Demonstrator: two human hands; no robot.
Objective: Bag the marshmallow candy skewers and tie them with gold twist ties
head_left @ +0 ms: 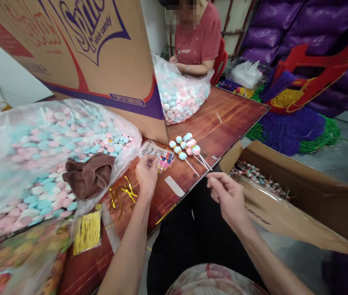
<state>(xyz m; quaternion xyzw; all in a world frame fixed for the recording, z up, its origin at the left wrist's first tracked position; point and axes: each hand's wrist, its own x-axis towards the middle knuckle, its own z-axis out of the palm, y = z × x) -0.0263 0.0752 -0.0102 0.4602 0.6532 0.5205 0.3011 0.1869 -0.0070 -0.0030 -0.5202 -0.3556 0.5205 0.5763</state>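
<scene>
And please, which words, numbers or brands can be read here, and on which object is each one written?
"Spri…", cut off at the top: tall cardboard box.
"stick candy": same box.
"30PCS*24BOXES": same box, purple band; first characters unclear.
Too small or blurred to read surely: other print on that box, the co-worker's shirt, the open carton and the small packets.

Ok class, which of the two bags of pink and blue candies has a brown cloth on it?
The clear plastic bag nearer the left hand: the brown cloth lies on it. The other bag, by the seated co-worker, shows none.
</scene>
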